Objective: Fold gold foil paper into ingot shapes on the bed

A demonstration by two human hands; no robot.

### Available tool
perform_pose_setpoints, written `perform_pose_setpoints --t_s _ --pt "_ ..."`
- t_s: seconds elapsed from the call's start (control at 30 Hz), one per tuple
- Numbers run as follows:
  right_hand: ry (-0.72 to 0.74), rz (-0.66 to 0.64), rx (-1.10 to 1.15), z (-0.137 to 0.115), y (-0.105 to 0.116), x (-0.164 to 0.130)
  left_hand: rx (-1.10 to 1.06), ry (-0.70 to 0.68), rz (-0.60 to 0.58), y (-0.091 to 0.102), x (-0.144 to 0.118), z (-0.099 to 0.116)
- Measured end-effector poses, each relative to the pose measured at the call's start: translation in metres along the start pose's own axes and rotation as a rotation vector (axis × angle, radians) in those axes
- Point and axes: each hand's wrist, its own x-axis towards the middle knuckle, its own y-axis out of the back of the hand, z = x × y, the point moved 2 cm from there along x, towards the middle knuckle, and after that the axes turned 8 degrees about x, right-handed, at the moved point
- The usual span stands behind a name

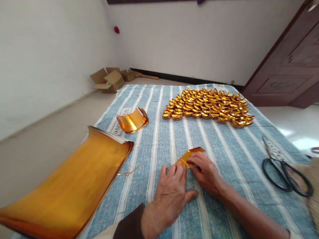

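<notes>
A small folded piece of gold foil paper point(185, 158) lies on the striped cloth in front of me. My right hand point(205, 171) pinches its right part between thumb and fingers. From the left, my left hand point(171, 189) rests its fingertips on the paper's near left edge, fingers stretched and thumb spread out to the side. The fingers of both hands cover some of the paper. Farther back stands a dense group of gold foil ingots point(206, 104), several rows deep. A smaller curled stack of gold foil paper point(132, 120) sits left of centre.
A large stack of gold foil sheets point(69, 182) takes up the left edge of the table. Black-handled scissors point(284, 172) lie open at right. A thin gold strip point(132, 171) is left of my hands. Cardboard boxes point(109, 79) stand on the floor beyond.
</notes>
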Motion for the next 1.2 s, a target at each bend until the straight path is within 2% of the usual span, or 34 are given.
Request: perform_pose_setpoints --t_s 0.13,0.37,0.53,0.63,0.77,0.83,0.93,1.0,1.03,1.1,1.2 --pt "0.079 -0.002 -0.099 -0.003 -0.001 -0.003 -0.017 0.024 0.016 -0.001 0.000 0.000" --pt "0.249 -0.201 -0.317 -0.014 0.005 -0.011 -0.045 0.023 0.030 -0.008 -0.002 -0.003" --pt "0.221 -0.363 -0.423 -0.020 0.008 -0.012 -0.041 -0.003 0.036 -0.006 -0.001 -0.003" --pt "0.198 -0.391 -0.478 -0.024 0.005 -0.014 -0.029 -0.013 0.053 -0.006 0.000 -0.003" --pt "0.172 -0.329 -0.535 -0.028 0.007 -0.016 -0.012 -0.013 0.062 -0.006 0.001 -0.004" --pt "0.172 -0.262 -0.476 -0.026 0.014 -0.013 -0.006 -0.018 0.069 -0.006 0.002 -0.005" --pt "0.191 -0.026 -0.309 -0.016 0.030 -0.005 -0.016 -0.009 0.087 -0.005 0.002 -0.006" --pt "0.160 0.171 -0.298 -0.004 0.039 0.001 -0.020 -0.008 0.102 -0.005 0.003 -0.006" --pt "0.131 0.221 -0.306 0.002 0.041 0.004 -0.021 -0.014 0.108 -0.005 0.003 -0.007" --pt "0.069 0.208 -0.291 0.012 0.040 0.007 -0.029 -0.026 0.125 -0.005 0.004 -0.007" --pt "0.040 0.088 -0.199 0.019 0.033 0.006 -0.052 -0.042 0.164 -0.005 0.005 -0.007"
